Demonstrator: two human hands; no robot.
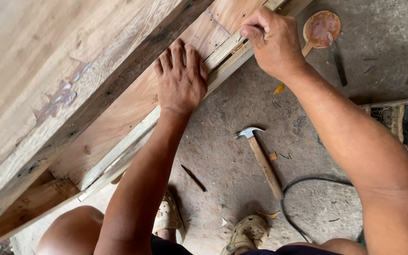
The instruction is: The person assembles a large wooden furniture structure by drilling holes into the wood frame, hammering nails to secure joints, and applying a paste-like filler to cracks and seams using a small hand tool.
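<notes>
Pale wood fills the upper left: a thin wooden strip (pixel 223 52) runs diagonally along the edge of a broad wooden panel (pixel 119 108). Your left hand (pixel 180 78) lies flat and unclenched on the panel, fingers spread, touching the strip. Your right hand (pixel 272 40) is clenched, pinching the strip's upper end between thumb and fingers. Below, on the concrete floor (pixel 242 104), a claw hammer (pixel 260 158) with a wooden handle lies beside a black cable (pixel 303 182). Your sandalled feet (pixel 246 233) stand near it. A round rusty lid (pixel 322 27) sits at the top right.
</notes>
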